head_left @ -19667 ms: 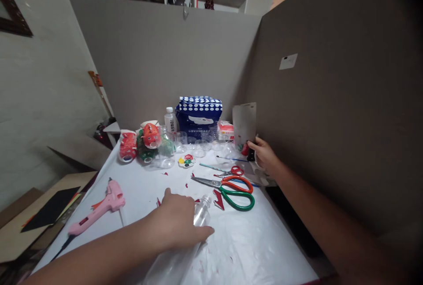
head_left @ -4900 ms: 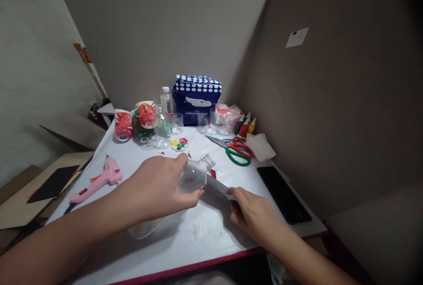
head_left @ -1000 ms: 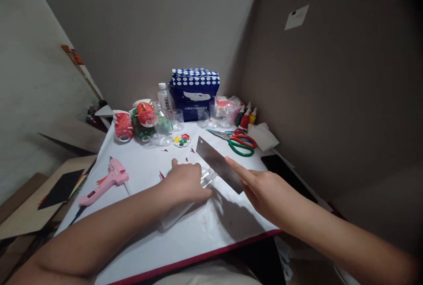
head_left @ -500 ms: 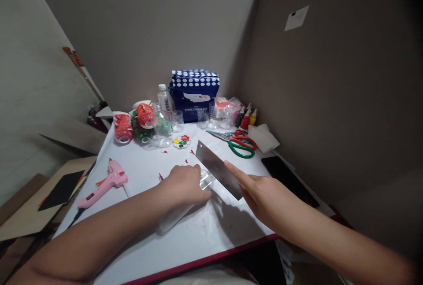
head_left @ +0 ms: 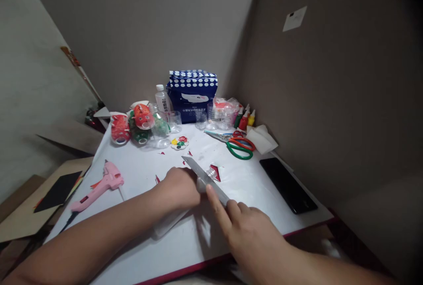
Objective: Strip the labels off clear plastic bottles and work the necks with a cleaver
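Note:
A clear plastic bottle [head_left: 172, 222] lies on its side on the white table [head_left: 251, 188], its neck [head_left: 211, 174] pointing away from me. My left hand [head_left: 180, 186] is closed over the bottle near its shoulder, pressing it down. My right hand [head_left: 247, 227] grips the handle of a broad steel cleaver [head_left: 205, 179], forefinger stretched along the blade's back. The blade sits edge-down across the bottle just below the neck, right beside my left hand's fingers.
A pink glue gun [head_left: 99, 186] lies at the left. Green and red scissors [head_left: 239, 146], paint bottles [head_left: 244, 120], a paint palette [head_left: 179, 142], painted bottle figures [head_left: 132, 126], a blue dotted bag [head_left: 192, 95] and clear cups stand at the back. A black phone [head_left: 287, 184] lies at the right.
The cleaver has come down from its raised, tilted position onto the bottle below the neck. My right hand has drawn toward me and lower. My left hand stays on the bottle.

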{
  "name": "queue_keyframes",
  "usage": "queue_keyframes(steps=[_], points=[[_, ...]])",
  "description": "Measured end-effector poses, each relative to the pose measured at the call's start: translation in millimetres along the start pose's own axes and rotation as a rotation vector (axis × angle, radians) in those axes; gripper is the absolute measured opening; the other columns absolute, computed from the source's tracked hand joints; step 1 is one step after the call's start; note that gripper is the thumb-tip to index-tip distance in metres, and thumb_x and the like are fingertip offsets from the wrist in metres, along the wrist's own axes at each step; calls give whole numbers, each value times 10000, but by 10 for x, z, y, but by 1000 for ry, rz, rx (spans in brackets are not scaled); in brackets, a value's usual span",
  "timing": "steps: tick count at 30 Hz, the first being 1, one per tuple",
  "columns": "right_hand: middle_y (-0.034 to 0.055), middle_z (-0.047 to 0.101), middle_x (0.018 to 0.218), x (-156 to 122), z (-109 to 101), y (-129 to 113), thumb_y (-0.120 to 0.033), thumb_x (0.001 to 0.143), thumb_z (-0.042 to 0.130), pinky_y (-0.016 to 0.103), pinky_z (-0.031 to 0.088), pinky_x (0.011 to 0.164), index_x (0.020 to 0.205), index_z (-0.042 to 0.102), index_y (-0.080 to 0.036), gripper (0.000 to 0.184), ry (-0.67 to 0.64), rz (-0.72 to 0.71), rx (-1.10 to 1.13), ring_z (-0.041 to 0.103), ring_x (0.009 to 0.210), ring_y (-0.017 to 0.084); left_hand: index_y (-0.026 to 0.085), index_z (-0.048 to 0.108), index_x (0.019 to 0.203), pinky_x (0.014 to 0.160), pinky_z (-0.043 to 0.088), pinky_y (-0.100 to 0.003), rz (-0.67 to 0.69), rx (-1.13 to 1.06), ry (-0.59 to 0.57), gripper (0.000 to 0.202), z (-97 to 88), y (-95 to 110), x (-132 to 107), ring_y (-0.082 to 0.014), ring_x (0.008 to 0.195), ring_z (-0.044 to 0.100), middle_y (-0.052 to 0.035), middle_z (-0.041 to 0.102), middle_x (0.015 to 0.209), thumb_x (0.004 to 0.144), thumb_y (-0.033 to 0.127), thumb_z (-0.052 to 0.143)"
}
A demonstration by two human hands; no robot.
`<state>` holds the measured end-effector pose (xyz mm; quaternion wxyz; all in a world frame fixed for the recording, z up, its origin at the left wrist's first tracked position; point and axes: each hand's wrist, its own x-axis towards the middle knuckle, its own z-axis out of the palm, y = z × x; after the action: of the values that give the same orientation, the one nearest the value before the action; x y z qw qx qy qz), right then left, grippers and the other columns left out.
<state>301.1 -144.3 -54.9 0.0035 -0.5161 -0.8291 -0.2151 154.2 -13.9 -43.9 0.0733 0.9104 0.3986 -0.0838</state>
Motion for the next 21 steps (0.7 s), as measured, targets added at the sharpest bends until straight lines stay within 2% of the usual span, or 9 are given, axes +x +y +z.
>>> queue_keyframes(steps=[3, 7, 10, 13, 16, 18, 21], points=[[52, 590, 642, 7, 32, -97, 4, 560, 492, 290, 399, 348, 1367, 394, 2, 813, 64, 13, -23, 562, 460, 197, 280, 667, 1033, 694, 474, -371, 6, -1, -18, 382, 19, -7, 21, -311, 999, 632, -79, 685, 1123, 779, 440, 431], [57, 590, 641, -6, 63, -69, 3, 551, 483, 302, 407, 337, 1354, 391, 28, 809, 103, 19, 19, 555, 447, 207, 286, 663, 1036, 701, 468, -362, 10, -31, -12, 375, 16, -9, 25, -303, 989, 634, -71, 695, 1097, 770, 426, 439], [49, 605, 656, -25, 61, 65, 24, 564, 467, 298, 403, 370, 1388, 340, 18, 833, 66, 24, 91, 565, 464, 204, 260, 657, 1005, 661, 467, -355, -93, -43, -36, 425, 4, -11, 17, -303, 892, 656, -91, 715, 984, 730, 522, 466], [36, 648, 705, -18, 64, 285, 50, 595, 448, 270, 406, 447, 1466, 193, -53, 913, -46, 70, 273, 583, 499, 178, 217, 652, 916, 609, 465, -356, -215, -45, -42, 530, 6, -19, 14, -307, 792, 656, -106, 709, 859, 668, 649, 473], [35, 676, 723, 6, 105, 489, 40, 696, 420, 239, 395, 496, 1493, 114, -135, 871, -150, 168, 485, 588, 531, 156, 202, 638, 888, 601, 464, -360, -225, -43, -13, 558, 7, -14, 11, -309, 779, 646, -109, 697, 832, 665, 678, 451], [25, 659, 693, 4, 149, 571, 16, 754, 400, 229, 386, 502, 1494, 128, -166, 809, -154, 205, 587, 559, 516, 145, 194, 630, 904, 602, 464, -365, -227, -43, -16, 577, -5, 2, 8, -313, 775, 644, -115, 693, 832, 666, 686, 447], [-1, 604, 658, -45, 205, 621, -15, 794, 391, 226, 389, 523, 1491, 144, -188, 760, -63, 215, 705, 501, 505, 132, 185, 622, 921, 623, 469, -376, -229, -52, -35, 603, -27, 24, 5, -321, 785, 642, -117, 692, 831, 665, 702, 445]])
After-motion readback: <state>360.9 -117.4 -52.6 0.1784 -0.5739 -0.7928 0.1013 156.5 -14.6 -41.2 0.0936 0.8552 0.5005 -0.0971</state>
